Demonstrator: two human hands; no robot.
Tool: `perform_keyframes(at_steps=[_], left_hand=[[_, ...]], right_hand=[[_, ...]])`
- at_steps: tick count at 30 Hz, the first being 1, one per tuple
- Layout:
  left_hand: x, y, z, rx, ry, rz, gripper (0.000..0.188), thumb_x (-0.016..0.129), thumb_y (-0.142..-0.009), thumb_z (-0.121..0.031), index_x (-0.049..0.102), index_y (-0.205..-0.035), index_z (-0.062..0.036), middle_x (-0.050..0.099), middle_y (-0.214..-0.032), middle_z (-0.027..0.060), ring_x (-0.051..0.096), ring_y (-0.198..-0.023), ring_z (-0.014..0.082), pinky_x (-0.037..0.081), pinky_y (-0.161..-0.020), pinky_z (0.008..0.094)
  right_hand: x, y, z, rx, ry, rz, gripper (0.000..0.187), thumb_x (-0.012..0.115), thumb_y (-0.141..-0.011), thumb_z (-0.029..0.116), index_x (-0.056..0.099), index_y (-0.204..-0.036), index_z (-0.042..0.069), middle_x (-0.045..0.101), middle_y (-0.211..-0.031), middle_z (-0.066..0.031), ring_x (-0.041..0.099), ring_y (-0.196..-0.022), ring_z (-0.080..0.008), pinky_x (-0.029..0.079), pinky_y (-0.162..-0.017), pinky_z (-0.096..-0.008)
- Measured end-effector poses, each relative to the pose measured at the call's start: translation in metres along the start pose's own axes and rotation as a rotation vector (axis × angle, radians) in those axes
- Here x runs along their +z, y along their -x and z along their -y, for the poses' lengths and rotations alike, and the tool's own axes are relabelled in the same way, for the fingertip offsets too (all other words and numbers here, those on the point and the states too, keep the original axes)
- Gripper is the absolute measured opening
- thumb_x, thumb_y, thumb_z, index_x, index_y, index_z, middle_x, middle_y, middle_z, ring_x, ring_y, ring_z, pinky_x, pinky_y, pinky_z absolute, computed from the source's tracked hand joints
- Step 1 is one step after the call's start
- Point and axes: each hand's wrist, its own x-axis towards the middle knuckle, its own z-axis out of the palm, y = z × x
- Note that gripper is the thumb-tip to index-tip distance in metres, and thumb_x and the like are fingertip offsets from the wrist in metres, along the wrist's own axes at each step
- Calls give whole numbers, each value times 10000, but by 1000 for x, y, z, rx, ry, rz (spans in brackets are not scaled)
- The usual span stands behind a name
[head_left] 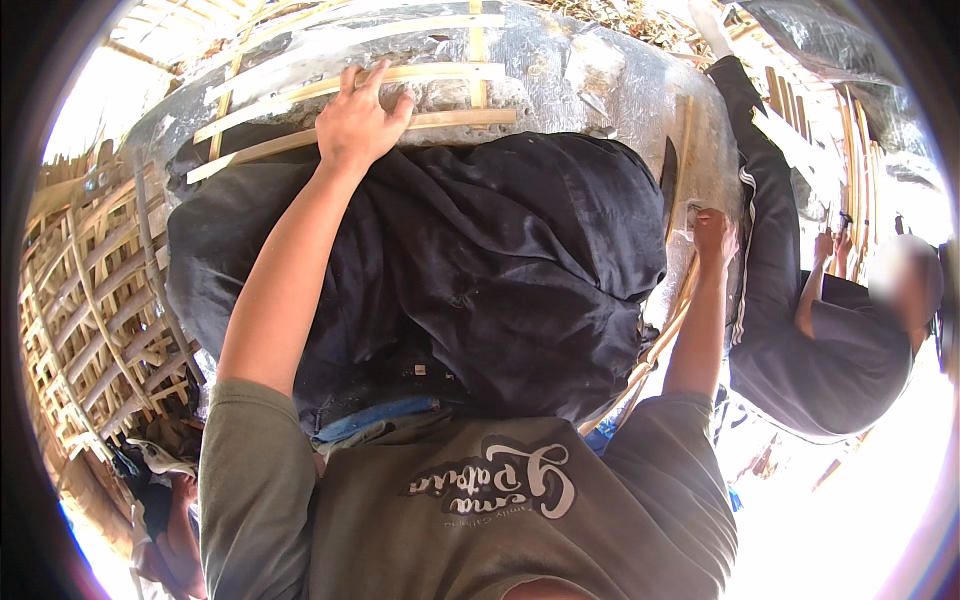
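My left hand (362, 118) lies with fingers apart over a lattice of pale bamboo strips (440, 72), just beyond my knees. Its fingertips reach the middle strip (280, 98), and its palm is by the nearer strip (462, 119). Off to the right, my right hand (713, 236) is closed low over the grey floor sheet. A small pale shape shows at its fingers; what they hold cannot be made out. A dark, narrow blade-like piece (668, 170) and a bamboo strip (684, 150) lie beyond that hand.
Dark trousers (480, 230) cover my folded legs. A shiny grey sheet (570, 70) spreads under the lattice. Woven bamboo panels (95, 300) stand at left. Another person (830, 350) sits close at right, a leg stretched past my right hand. Part of someone else (165, 530) shows lower left.
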Motion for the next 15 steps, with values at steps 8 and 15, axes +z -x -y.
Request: perform_keyframes(at_steps=[8, 15], left_hand=[[3, -1, 2, 4, -1, -20, 643, 547, -911, -628, 527, -1464, -299, 512, -1460, 100, 716, -1001, 377, 592, -841, 490], [1, 0, 2, -5, -16, -21, 647, 548, -913, -628, 521, -1469, -298, 515, -1455, 98, 717, -995, 379, 595, -835, 484]], right_hand=[[10, -2, 12, 15, 9, -6, 282, 656, -823, 262, 781, -1075, 267, 756, -1102, -99, 705, -1070, -324, 538, -935, -471], [15, -3, 11, 62, -99, 11, 229, 677, -820, 258, 787, -1020, 243, 764, -1086, -57, 709, -1061, -306, 542, -920, -437]])
